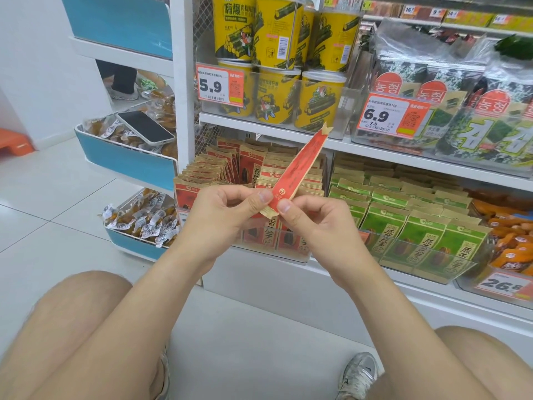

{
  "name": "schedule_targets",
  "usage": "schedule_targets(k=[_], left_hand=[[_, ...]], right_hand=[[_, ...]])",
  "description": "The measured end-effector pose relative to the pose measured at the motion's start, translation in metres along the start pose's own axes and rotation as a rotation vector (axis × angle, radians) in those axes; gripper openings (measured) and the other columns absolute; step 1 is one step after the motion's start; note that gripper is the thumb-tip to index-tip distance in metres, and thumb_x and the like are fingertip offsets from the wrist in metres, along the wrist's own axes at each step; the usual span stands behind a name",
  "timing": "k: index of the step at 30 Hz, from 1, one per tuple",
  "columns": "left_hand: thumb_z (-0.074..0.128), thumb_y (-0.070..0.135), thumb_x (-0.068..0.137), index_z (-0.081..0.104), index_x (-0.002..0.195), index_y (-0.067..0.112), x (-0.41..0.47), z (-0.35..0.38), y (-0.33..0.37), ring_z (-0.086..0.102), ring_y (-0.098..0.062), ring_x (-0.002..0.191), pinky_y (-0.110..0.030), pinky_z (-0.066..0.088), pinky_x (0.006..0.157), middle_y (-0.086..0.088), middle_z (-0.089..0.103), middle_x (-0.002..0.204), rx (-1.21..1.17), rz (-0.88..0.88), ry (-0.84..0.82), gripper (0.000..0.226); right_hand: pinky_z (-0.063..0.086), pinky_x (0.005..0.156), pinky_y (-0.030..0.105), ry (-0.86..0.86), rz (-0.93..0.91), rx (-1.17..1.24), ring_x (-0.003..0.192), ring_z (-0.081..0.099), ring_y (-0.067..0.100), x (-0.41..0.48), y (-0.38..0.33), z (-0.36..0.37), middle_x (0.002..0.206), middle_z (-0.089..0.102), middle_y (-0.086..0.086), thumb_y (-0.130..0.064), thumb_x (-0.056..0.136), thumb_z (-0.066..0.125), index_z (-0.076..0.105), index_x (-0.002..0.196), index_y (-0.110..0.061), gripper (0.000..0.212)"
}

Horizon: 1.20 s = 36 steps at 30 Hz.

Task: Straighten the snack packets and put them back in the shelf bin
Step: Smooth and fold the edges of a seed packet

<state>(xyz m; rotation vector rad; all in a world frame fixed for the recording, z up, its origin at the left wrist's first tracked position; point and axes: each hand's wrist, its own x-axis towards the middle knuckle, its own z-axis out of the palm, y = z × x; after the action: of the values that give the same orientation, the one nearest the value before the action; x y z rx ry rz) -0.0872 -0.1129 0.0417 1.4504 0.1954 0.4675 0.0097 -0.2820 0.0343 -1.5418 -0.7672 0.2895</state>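
Observation:
A red and tan snack packet [300, 166] is held edge-on in front of the shelf, tilted up to the right. My left hand [222, 209] pinches its lower end with thumb and fingers. My right hand [314, 223] grips the same lower end from the right. Behind them is a clear shelf bin [291, 255] filled with several matching red packets [248, 163] standing in rows.
A neighbouring clear bin [450, 267] holds green packets [415, 226]. Yellow tubs [277, 33] and seaweed bags [450, 90] fill the shelf above. A phone [144, 127] lies on a blue side basket [127, 160] at left. My knees and a shoe [357, 373] are below.

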Motion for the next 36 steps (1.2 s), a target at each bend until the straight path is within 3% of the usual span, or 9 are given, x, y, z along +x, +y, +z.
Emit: schedule_targets(k=[3, 7, 13, 19, 26, 30, 32, 34, 36], left_hand=[[0.078, 0.021, 0.094, 0.083, 0.096, -0.002, -0.001, -0.002, -0.001, 0.079, -0.026, 0.107, -0.036, 0.066, 0.090, -0.007, 0.082, 0.113, 0.045, 0.015, -0.028, 0.023], [0.078, 0.020, 0.092, 0.083, 0.095, -0.002, -0.001, -0.004, -0.001, 0.079, -0.024, 0.108, -0.033, 0.066, 0.088, -0.004, 0.082, 0.117, 0.058, 0.023, -0.040, 0.023], [0.080, 0.022, 0.088, 0.084, 0.095, -0.001, -0.001, -0.005, 0.000, 0.078, -0.024, 0.110, -0.036, 0.066, 0.087, -0.004, 0.081, 0.118, 0.066, 0.017, -0.058, 0.025], [0.077, 0.014, 0.094, 0.082, 0.096, -0.004, -0.002, -0.006, 0.001, 0.080, -0.024, 0.106, -0.028, 0.065, 0.082, -0.004, 0.082, 0.115, 0.059, 0.005, -0.040, 0.018], [0.079, 0.010, 0.097, 0.075, 0.129, 0.022, -0.007, -0.007, 0.004, 0.080, -0.021, 0.102, -0.041, 0.067, 0.087, 0.006, 0.081, 0.121, 0.221, 0.028, -0.075, 0.034], [0.075, 0.020, 0.101, 0.072, 0.133, 0.024, -0.010, 0.003, 0.001, 0.077, -0.020, 0.114, -0.045, 0.067, 0.086, 0.003, 0.080, 0.121, 0.160, 0.015, -0.111, 0.032], [0.075, 0.024, 0.101, 0.064, 0.138, 0.025, -0.010, 0.006, -0.002, 0.078, -0.020, 0.111, -0.050, 0.066, 0.090, 0.003, 0.081, 0.120, 0.182, 0.028, -0.097, 0.039], [0.069, 0.020, 0.106, 0.062, 0.139, 0.024, -0.007, 0.004, -0.005, 0.079, -0.022, 0.108, -0.051, 0.065, 0.092, 0.002, 0.081, 0.119, 0.209, 0.039, -0.095, 0.034], [0.057, 0.015, 0.112, 0.062, 0.141, 0.024, -0.005, -0.001, -0.004, 0.078, -0.026, 0.111, -0.047, 0.065, 0.093, 0.000, 0.081, 0.120, 0.198, 0.003, -0.129, 0.031]], right_hand=[[0.058, 0.095, 0.066, -0.030, 0.004, 0.045, 0.103, 0.076, 0.032, 0.000, 0.000, -0.003, 0.109, 0.082, 0.006, -0.016, 0.095, 0.083, 0.083, 0.083, -0.008, 0.014], [0.056, 0.104, 0.063, -0.109, -0.009, 0.071, 0.125, 0.071, 0.027, 0.000, 0.000, -0.008, 0.124, 0.079, 0.004, -0.013, 0.091, 0.085, 0.083, 0.087, -0.004, 0.010], [0.060, 0.093, 0.052, -0.106, -0.020, 0.030, 0.120, 0.072, 0.023, -0.001, 0.000, -0.007, 0.128, 0.077, 0.000, -0.006, 0.090, 0.084, 0.083, 0.082, -0.007, 0.009], [0.052, 0.112, 0.051, -0.107, -0.042, -0.071, 0.126, 0.070, 0.017, 0.001, 0.001, -0.004, 0.132, 0.073, -0.005, -0.011, 0.096, 0.081, 0.083, 0.088, -0.010, 0.008], [0.054, 0.103, 0.056, -0.051, 0.087, -0.161, 0.105, 0.075, 0.019, 0.001, -0.003, 0.001, 0.108, 0.079, -0.001, -0.005, 0.084, 0.086, 0.076, 0.063, -0.009, 0.024], [0.059, 0.084, 0.050, 0.068, -0.017, -0.402, 0.094, 0.073, 0.025, 0.000, 0.006, 0.009, 0.096, 0.074, -0.003, -0.022, 0.078, 0.075, 0.057, 0.051, -0.019, 0.032], [0.058, 0.088, 0.040, 0.070, -0.112, -0.595, 0.111, 0.070, 0.017, -0.004, 0.011, 0.015, 0.100, 0.073, -0.004, -0.038, 0.077, 0.072, 0.055, 0.052, -0.022, 0.034], [0.054, 0.097, 0.030, 0.034, -0.142, -0.642, 0.126, 0.059, -0.005, -0.007, 0.012, 0.017, 0.106, 0.073, -0.013, -0.043, 0.080, 0.078, 0.065, 0.056, -0.024, 0.034], [0.054, 0.091, 0.022, 0.056, -0.129, -0.550, 0.112, 0.060, -0.015, -0.006, 0.008, 0.015, 0.098, 0.073, -0.017, -0.034, 0.084, 0.084, 0.072, 0.065, -0.022, 0.026]])
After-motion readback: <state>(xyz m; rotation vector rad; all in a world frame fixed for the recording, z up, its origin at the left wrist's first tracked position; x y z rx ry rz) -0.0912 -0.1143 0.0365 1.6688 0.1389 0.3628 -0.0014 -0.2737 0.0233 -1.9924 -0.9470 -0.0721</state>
